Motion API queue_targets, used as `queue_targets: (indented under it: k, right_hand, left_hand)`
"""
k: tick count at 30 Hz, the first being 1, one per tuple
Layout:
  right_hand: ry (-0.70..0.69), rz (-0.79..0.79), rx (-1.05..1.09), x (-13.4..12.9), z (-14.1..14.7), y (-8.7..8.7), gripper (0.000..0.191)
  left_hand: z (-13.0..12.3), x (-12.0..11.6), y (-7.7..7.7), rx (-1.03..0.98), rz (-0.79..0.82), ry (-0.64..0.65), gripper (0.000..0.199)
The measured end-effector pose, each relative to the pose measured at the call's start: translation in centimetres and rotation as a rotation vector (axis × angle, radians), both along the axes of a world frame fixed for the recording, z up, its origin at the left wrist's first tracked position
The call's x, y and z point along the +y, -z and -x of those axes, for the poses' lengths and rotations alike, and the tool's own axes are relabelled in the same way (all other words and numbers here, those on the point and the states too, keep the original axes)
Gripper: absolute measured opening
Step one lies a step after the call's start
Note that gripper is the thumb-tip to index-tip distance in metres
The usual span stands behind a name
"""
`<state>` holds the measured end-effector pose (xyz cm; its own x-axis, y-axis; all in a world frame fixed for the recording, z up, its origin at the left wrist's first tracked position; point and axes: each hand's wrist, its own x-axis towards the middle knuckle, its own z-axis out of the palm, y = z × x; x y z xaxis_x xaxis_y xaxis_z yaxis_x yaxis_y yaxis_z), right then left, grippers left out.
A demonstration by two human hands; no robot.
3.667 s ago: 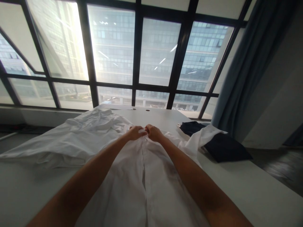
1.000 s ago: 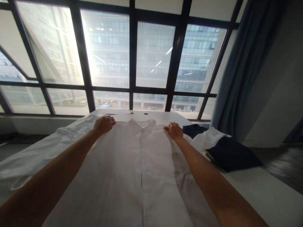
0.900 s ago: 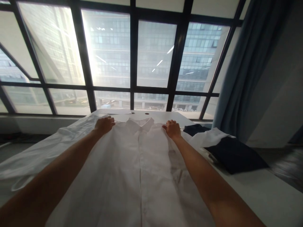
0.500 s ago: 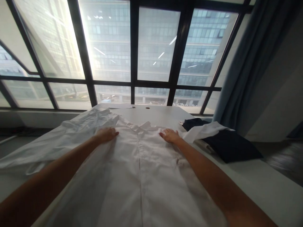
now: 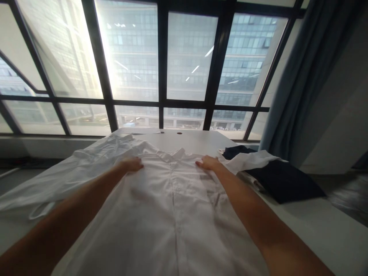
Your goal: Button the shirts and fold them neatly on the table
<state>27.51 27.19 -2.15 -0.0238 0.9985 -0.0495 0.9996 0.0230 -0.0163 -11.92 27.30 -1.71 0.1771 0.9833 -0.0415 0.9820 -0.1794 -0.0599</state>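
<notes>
A white shirt (image 5: 155,214) with a collar and a buttoned front is spread over the table, its collar toward the window. My left hand (image 5: 132,164) is closed on the shirt's left shoulder area. On the other side of the collar, my right hand (image 5: 207,163) pinches the fabric near the right shoulder. The cloth hangs taut between both hands and runs down toward me. One white sleeve reaches right over some dark folded cloth (image 5: 284,182).
More white cloth (image 5: 86,161) lies along the table's left side. The white table (image 5: 195,140) reaches to a large window with black frames (image 5: 162,57). A blue-grey curtain (image 5: 287,96) hangs at the right.
The shirt's front has shifted slightly to the right, with new folds near my right forearm. My right hand has moved a little to the right; both hands still grip the shirt.
</notes>
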Motion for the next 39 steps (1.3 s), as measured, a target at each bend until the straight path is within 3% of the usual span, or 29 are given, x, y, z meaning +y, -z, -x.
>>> queue_targets:
  k: [3, 5, 9, 13, 20, 26, 30, 33, 36, 39]
  right_hand:
    - [-0.14, -0.25, 0.056, 0.9, 4.2, -0.5, 0.045]
    - [-0.26, -0.304, 0.13, 1.9, 6.8, 0.1, 0.044]
    - [-0.276, -0.101, 0.156, 4.3, 9.4, 1.7, 0.056]
    - [-0.255, 0.008, 0.153, 5.9, 9.1, 2.3, 0.063]
    - [-0.291, -0.252, 0.126, 3.9, 8.9, 2.5, 0.056]
    - [-0.167, -0.265, 0.312, 4.2, 7.5, 2.9, 0.052]
    - [-0.083, -0.364, 0.471, 5.3, 6.7, 3.1, 0.043]
    - [-0.096, -0.386, 0.567, 5.4, 6.6, 3.3, 0.038]
    - [-0.113, -0.424, 0.682, 5.3, 6.3, 3.3, 0.036]
    - [-0.083, -0.48, 0.786, 5.2, 5.8, 3.1, 0.039]
  left_hand:
    - [-4.6, 0.8, -0.2, -0.035, -0.099, 0.097, 0.054]
    - [-7.6, 1.3, 0.7, -0.115, -0.144, 0.203, 0.056]
    - [-10.4, 2.7, 2.8, -0.157, -0.067, 0.2, 0.056]
    - [-9.8, 3.9, 3.8, -0.203, -0.021, 0.213, 0.06]
    - [-9.9, 2.4, 4.3, -0.305, -0.266, 0.247, 0.044]
    - [-10.1, 1.1, 3.4, -0.317, -0.283, 0.207, 0.046]
    - [-12.6, 1.7, 2.0, -0.321, -0.349, 0.057, 0.057]
    - [-15.5, 2.5, 1.5, -0.445, -0.38, 0.034, 0.051]
    - [-17.6, 3.2, 1.7, -0.527, -0.32, 0.0, 0.045]
    - [-18.0, 3.5, 2.2, -0.592, -0.295, 0.04, 0.047]
